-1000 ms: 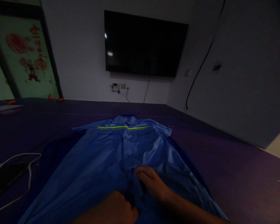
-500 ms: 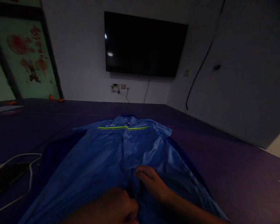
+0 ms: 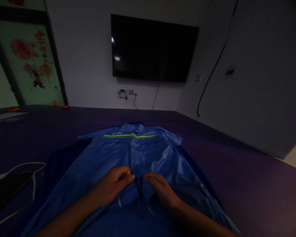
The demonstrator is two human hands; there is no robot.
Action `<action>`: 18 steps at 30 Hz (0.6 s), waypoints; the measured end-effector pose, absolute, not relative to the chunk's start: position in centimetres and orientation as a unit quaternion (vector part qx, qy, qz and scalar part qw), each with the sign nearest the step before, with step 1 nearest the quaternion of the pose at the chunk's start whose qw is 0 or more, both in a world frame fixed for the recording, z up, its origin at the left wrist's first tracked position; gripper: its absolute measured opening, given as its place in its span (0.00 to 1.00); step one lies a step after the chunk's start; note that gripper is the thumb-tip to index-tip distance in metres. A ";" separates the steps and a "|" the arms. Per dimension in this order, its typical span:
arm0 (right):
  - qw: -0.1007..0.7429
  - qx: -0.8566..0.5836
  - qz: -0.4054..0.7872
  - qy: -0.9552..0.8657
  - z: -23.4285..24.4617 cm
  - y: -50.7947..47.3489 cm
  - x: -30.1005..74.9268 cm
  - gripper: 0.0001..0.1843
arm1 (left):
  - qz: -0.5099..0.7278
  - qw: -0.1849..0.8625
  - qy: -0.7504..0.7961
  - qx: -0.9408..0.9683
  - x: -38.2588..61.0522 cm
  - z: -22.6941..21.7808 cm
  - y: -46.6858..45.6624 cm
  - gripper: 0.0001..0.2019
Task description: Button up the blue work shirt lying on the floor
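Note:
A blue short-sleeved work shirt point(image 3: 115, 154) with a yellow-green stripe across the chest lies spread out, its collar pointing away from me. My left hand point(image 3: 115, 182) is closed in a pinch on the shirt front, left of the button placket. Just to the right, my right hand point(image 3: 161, 189) pinches the front edge near the placket, thumb on top. Cloth between the two hands is lifted and creased. A round button point(image 3: 135, 163) shows on the placket above them. Darker blue cloth point(image 3: 61, 161) sticks out from beneath the shirt. The fingertips under the fabric are hidden.
A white cable point(image 3: 34, 184) runs over a dark flat object at the left. Purple floor matting point(image 3: 249, 174) surrounds the shirt. A television point(image 3: 154, 49) hangs on the far wall, and a black cable point(image 3: 212, 70) dangles on the right wall. Small orange things point(image 3: 64, 106) lie by the door.
My left hand has moved up and away from me to the shirt front, level with the right hand. The right hand has stayed almost in place. The cloth between them is now raised.

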State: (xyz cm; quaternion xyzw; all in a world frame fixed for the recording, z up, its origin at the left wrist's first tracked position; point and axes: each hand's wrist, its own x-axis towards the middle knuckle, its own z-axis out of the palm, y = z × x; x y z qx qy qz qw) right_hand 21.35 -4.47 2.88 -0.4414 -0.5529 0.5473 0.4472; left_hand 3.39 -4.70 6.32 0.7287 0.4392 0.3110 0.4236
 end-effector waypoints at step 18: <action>0.498 -0.413 0.610 -0.457 1.7 -3.7 21.5 0.21 | 0.262 0.620 0.429 0.602 6.3 3.8 -4.8 0.22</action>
